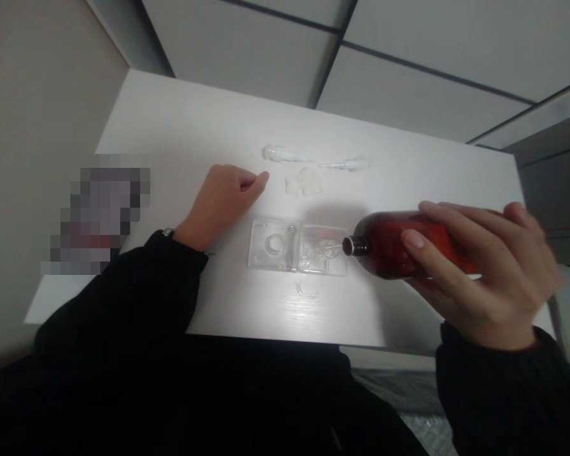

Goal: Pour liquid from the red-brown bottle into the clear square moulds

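My right hand (489,266) is wrapped around a reddish-brown bottle (392,244), tipped on its side with its uncapped neck pointing left. A thin clear stream runs from the mouth into the right compartment of a clear plastic tray (251,248). The tray lies flat on the white table (209,120), with round molded shapes inside and some liquid in the right half. My left hand (228,193) rests closed on the table, up and left of the tray; its curled fingers hide whatever they may hold.
Behind the tray lie a crumpled whitish piece (304,182) and two slim clear plastic-looking items, a left one (285,154) and a right one (354,164). A small wet patch (308,290) shows in front of the tray. A blurred-out object (99,215) sits at the table's left edge.
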{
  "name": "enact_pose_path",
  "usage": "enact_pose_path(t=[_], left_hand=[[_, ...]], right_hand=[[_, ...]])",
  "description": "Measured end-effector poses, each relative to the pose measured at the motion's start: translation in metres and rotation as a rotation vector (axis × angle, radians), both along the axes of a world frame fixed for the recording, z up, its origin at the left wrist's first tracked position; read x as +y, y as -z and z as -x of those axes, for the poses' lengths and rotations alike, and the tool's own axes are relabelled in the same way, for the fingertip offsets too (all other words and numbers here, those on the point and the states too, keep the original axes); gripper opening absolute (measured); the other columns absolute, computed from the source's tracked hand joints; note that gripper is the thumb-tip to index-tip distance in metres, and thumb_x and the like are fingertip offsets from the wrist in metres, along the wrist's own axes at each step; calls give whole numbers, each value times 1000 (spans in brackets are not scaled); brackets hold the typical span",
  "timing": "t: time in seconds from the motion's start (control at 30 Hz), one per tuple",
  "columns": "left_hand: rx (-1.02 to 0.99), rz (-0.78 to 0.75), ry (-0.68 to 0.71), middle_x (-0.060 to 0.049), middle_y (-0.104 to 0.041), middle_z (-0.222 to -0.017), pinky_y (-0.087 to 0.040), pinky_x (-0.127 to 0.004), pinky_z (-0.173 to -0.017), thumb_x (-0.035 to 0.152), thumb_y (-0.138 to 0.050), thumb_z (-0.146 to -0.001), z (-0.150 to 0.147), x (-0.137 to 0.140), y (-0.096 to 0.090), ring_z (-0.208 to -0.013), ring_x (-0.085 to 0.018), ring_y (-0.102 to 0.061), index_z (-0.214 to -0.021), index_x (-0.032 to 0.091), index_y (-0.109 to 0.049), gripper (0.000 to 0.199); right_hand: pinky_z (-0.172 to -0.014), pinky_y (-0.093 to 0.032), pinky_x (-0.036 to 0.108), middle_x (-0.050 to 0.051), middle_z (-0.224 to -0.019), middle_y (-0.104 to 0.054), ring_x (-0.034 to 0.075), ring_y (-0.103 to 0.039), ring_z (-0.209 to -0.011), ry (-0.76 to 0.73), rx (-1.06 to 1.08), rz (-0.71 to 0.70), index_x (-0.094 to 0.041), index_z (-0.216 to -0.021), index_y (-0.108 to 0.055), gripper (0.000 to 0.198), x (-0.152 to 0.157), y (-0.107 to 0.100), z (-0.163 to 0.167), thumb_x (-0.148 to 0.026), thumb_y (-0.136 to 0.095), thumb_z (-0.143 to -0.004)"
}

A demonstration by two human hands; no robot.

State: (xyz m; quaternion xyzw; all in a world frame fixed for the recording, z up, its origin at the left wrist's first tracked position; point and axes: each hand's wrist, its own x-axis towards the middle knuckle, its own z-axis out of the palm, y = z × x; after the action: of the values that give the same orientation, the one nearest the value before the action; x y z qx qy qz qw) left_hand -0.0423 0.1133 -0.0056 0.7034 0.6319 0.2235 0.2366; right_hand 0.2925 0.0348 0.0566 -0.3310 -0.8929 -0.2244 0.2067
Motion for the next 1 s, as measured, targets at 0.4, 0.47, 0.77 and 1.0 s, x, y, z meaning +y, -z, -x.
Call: enact_pose_path(t=[0.4, 0.47, 0.77, 1.0], left_hand=[[-4, -2, -2, 4, -14, -57, -20, -35, -66, 47, -45, -94, 0, 0, 1, -62, -15, -20, -46, 26, -25, 56], [-3, -3, -3, 5, -15, -58, -20, -34, -67, 49, -45, -93, 0, 0, 1, -60, -14, -20, -46, 26, -30, 54], [6, 7, -2, 4, -15, -59, -18, -34, -66, 43, -47, -94, 0, 1, 1, -60, -14, -20, -47, 27, -24, 55], [-3, 9, -10, 4, -16, -59, -19, -35, -66, 45, -48, -94, 0, 0, 0, -61, -14, -20, -48, 27, -26, 54]], right_hand=[[-107, -56, 56, 9, -149, -63, 35, -72, -120, -3, -3, 2, -39, -161, -45, 91, 0, -1, -1, -13, -85, -84], [-107, -56, 56, 8, -149, -63, 34, -72, -119, 3, -10, -5, -39, -161, -44, 93, 0, -1, -1, -13, -86, -83], [-106, -56, 56, 7, -150, -62, 34, -72, -121, 18, -36, 16, -41, -161, -43, 89, -1, -3, -3, -11, -82, -87], [-107, -56, 54, 5, -151, -62, 32, -72, -120, 30, -33, -1, -43, -160, -44, 89, -1, -2, -3, -11, -81, -87]])
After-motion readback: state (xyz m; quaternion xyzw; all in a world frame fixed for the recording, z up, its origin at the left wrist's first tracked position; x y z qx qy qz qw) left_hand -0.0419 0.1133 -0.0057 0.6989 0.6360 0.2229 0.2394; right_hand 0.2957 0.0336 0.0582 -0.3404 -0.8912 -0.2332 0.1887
